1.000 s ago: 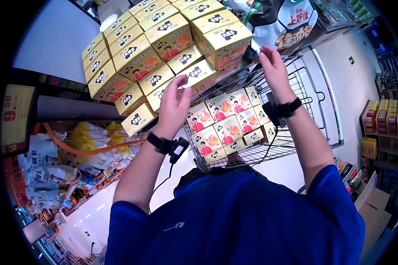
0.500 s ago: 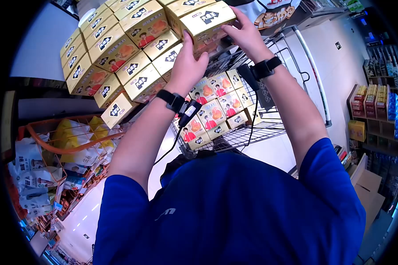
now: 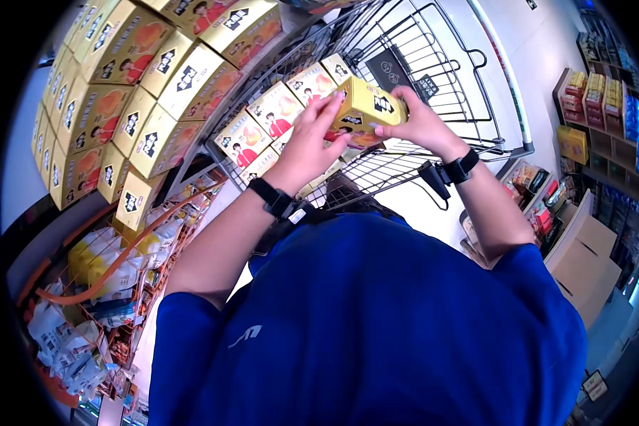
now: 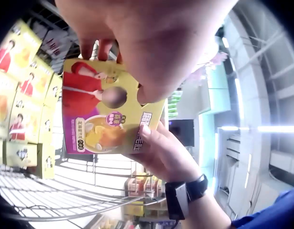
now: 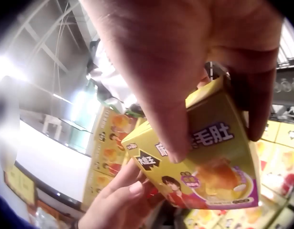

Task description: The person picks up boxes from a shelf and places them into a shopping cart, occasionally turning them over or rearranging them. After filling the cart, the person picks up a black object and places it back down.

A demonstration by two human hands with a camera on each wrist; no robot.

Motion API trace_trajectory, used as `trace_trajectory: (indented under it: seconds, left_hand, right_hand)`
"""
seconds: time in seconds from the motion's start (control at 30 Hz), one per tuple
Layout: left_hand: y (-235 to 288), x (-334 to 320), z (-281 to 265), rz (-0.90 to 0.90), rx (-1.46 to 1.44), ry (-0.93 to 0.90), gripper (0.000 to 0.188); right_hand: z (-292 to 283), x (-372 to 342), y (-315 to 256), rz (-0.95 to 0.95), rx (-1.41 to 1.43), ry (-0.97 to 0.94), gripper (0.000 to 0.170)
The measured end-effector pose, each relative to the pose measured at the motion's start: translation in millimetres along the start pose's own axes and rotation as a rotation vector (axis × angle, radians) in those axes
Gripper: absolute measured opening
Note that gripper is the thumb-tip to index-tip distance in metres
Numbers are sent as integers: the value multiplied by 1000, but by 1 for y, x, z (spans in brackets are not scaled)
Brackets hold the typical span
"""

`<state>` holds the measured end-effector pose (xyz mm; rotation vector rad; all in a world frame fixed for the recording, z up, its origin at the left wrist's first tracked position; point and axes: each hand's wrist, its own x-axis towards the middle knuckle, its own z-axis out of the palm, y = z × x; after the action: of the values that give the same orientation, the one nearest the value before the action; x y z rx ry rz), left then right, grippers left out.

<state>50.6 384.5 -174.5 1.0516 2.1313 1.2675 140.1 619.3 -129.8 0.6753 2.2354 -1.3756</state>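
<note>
A yellow printed carton (image 3: 368, 106) is held between both hands, tilted, over the wire shopping cart (image 3: 503, 74). My left hand (image 3: 298, 155) grips its left end; in the left wrist view the thumb lies on the printed face and the other fingers are partly hidden behind the carton. At the opposite end my right hand (image 3: 424, 128) clasps it, thumb across the front in the right wrist view and fingers round the far side. Below the carton, rows of matching cartons (image 3: 273, 112) sit in the cart, partly covered by my left hand.
A tall stack of the same yellow cartons (image 3: 124, 89) rises left of the cart. An orange wire bin (image 3: 96, 292) with bagged goods stands in front of that stack. Shelves of packets (image 3: 595, 99) and an open cardboard box (image 3: 582, 252) are at the right.
Both hands were empty near the stack, then took hold of a top carton. The carton has since come down and towards the body, over the cart, while the view has swung right.
</note>
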Motion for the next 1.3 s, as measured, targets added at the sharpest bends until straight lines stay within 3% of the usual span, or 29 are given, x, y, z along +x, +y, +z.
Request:
trace_trajectory:
  seconds: [0.07, 0.17, 0.2, 0.3, 0.37, 0.43, 0.5, 0.6, 0.7, 0.8, 0.9, 1.2, 1.3]
  left_hand:
    - [-31, 4, 37, -111, -174, -173, 69]
    - [-50, 19, 72, -271, -309, -409, 65]
    - [-68, 16, 90, -176, -231, -367, 68]
    - [-93, 9, 117, -187, -89, -332, 59]
    - [-93, 0, 113, -396, -73, -433, 48]
    - [-102, -18, 104, -395, -66, -420, 44]
    - [-112, -37, 94, -380, -74, -386, 36]
    - [-115, -56, 69, -499, -135, -384, 31]
    - [-131, -78, 59, -512, -154, -357, 29]
    - [-132, -87, 53, -550, -161, -325, 27]
    - [-129, -90, 46, -526, -147, -296, 27]
    - [-111, -92, 13, -547, -231, -168, 27]
    - [-97, -96, -17, -609, -378, -3, 24]
  right_hand:
    - [9, 9, 38, -11, -333, 90, 78]
    - [13, 28, 83, 152, -374, 80, 82]
    - [15, 35, 99, 233, -385, 87, 85]
    - [20, 55, 133, 443, -420, 130, 101]
    - [22, 64, 144, 483, -451, 135, 105]
    - [24, 73, 140, 597, -514, 172, 111]
    - [21, 83, 150, 591, -511, 150, 114]
    - [21, 86, 148, 653, -572, 89, 122]
    - [21, 81, 148, 653, -754, 48, 113]
    - [19, 79, 147, 651, -808, -95, 82]
    - [19, 79, 154, 687, -786, -104, 84]
    - [1, 78, 133, 575, -689, 179, 61]
    - [1, 77, 104, 226, -544, 382, 44]
